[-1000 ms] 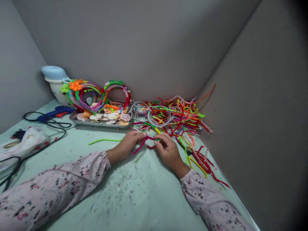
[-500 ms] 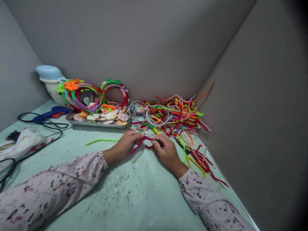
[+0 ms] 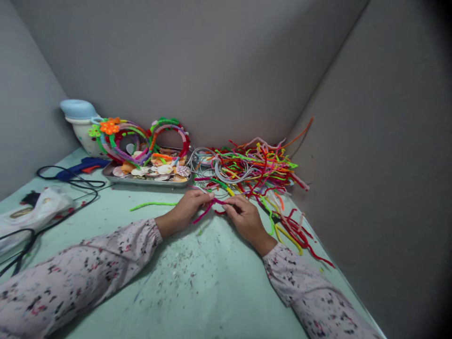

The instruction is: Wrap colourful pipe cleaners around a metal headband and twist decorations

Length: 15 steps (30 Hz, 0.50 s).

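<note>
A magenta pipe cleaner (image 3: 202, 216) runs between my two hands over the table. My left hand (image 3: 187, 209) pinches it between thumb and forefinger, with one end hanging down toward the front. The other part is pinched by my right hand (image 3: 247, 217), a short way to the right. A green pipe cleaner (image 3: 151, 205) lies on the table and passes behind my left hand. Past my right hand, red and yellow pipe cleaners (image 3: 296, 235) are strewn along the table's right side. A dark red piece shows just below the fingers.
A metal tray (image 3: 148, 182) of seashells holds decorated hoops (image 3: 169, 123) at the back. Beside it lie coiled grey wire (image 3: 221, 176) and a heap of pipe cleaners (image 3: 264, 165). On the left are a blue glue gun (image 3: 79, 168), black cord, a plastic bag (image 3: 45, 207) and a blue-lidded container (image 3: 81, 120).
The view has shifted slightly, so things on the left sit a little further right. Both hands keep their pinch on the magenta pipe cleaner, nearly unmoved.
</note>
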Each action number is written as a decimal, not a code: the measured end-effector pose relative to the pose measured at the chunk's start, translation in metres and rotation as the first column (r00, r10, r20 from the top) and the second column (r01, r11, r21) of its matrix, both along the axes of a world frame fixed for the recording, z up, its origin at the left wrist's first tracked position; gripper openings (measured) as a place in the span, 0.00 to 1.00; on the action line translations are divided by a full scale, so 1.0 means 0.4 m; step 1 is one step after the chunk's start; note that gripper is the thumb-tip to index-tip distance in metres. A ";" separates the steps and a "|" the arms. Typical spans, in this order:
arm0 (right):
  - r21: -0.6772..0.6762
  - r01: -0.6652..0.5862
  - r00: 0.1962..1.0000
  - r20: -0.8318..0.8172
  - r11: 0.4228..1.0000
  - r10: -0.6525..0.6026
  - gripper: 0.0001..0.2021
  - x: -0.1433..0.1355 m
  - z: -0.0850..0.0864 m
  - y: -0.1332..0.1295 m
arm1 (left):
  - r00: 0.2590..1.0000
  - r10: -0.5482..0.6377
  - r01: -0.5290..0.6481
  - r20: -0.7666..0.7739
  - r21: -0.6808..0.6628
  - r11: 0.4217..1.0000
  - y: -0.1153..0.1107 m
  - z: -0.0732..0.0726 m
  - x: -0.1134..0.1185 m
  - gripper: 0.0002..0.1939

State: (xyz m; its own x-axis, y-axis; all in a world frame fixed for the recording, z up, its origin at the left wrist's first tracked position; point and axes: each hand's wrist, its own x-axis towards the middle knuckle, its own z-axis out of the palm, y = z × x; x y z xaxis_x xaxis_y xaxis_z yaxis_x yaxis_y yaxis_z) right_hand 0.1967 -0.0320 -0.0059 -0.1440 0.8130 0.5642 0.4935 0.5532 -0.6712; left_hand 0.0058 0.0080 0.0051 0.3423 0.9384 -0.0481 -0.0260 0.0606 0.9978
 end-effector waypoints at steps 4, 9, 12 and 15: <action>0.015 0.012 1.000 0.000 1.000 -0.012 0.04 -0.001 -0.001 -0.001 | 1.000 0.000 0.000 -0.008 0.003 1.000 0.001 -0.002 0.000 0.19; 0.012 0.019 0.999 0.034 1.000 -0.020 0.06 -0.001 -0.003 -0.004 | 1.000 0.003 -0.003 -0.026 0.010 1.000 -0.003 0.003 0.001 0.19; 0.006 0.009 0.998 0.063 1.000 -0.009 0.07 -0.002 0.000 -0.006 | 1.000 0.005 -0.005 -0.028 0.021 1.000 -0.005 0.005 0.001 0.19; -0.002 0.004 0.997 0.079 1.000 -0.004 0.08 -0.003 0.005 -0.008 | 1.000 0.007 -0.006 -0.021 0.019 1.000 -0.005 0.003 0.000 0.19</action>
